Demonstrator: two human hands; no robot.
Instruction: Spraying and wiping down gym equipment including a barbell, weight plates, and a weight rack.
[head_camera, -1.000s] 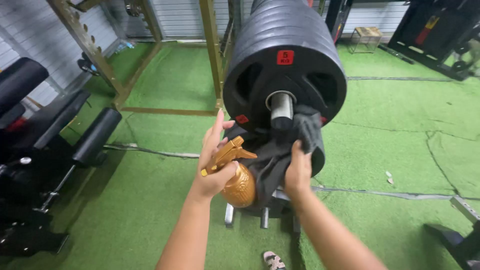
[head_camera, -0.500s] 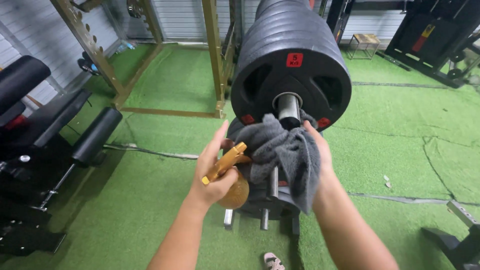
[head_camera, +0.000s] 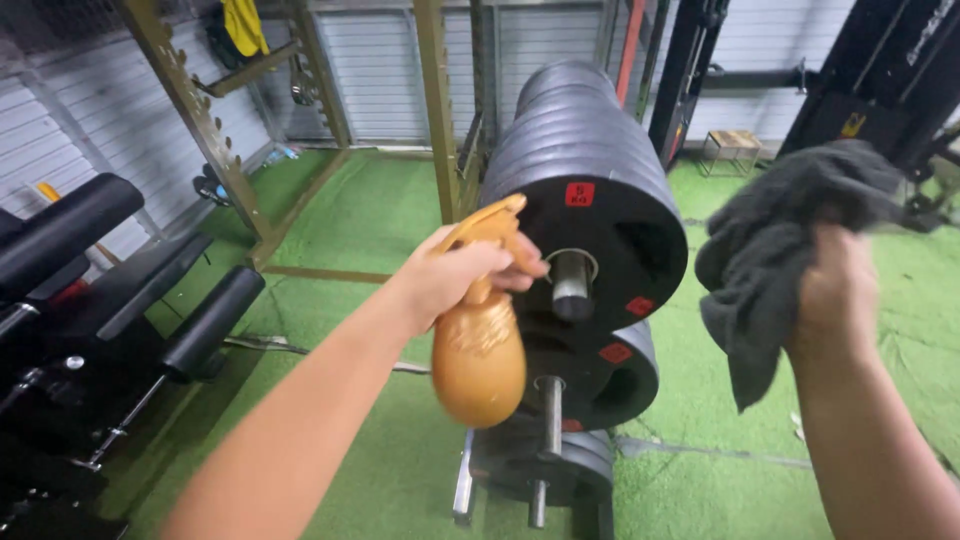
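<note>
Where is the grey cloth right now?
In the head view the grey cloth hangs from the raised right hand at the right of the frame, apart from the stacked black weight plates, opposite the gold spray bottle in the left hand.

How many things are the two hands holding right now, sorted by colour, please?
Gold: 1, the spray bottle in the left hand
Grey: 1, the cloth in the right hand
Total: 2
</note>
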